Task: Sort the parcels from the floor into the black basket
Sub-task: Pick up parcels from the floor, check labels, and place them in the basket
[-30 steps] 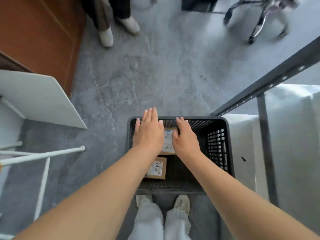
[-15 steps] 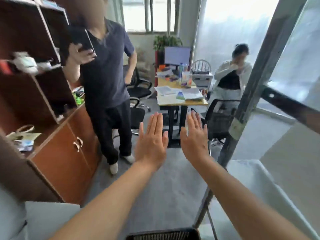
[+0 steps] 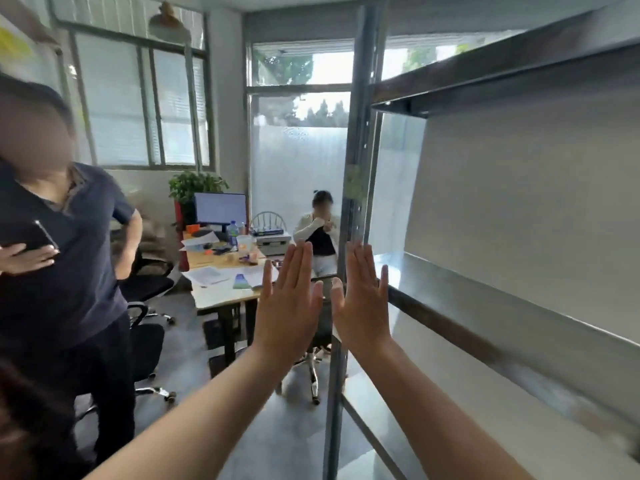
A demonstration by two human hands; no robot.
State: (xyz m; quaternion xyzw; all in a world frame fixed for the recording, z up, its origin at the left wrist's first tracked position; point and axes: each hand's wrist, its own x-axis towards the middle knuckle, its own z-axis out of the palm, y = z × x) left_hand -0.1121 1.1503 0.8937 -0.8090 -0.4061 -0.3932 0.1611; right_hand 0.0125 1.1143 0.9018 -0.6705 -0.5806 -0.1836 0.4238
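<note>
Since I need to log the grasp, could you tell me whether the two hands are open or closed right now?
Open: the left hand and right hand are raised flat with fingers straight, holding nothing.

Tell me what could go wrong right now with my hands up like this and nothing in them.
The right hand is raised close beside the metal shelf post; a quick swing could knock it against the post or the shelf edge. Both the right and the left hand are flat and empty, and neither basket nor parcels are in view, so reaching down blindly could miss. A person standing close on the left could be bumped.
</note>
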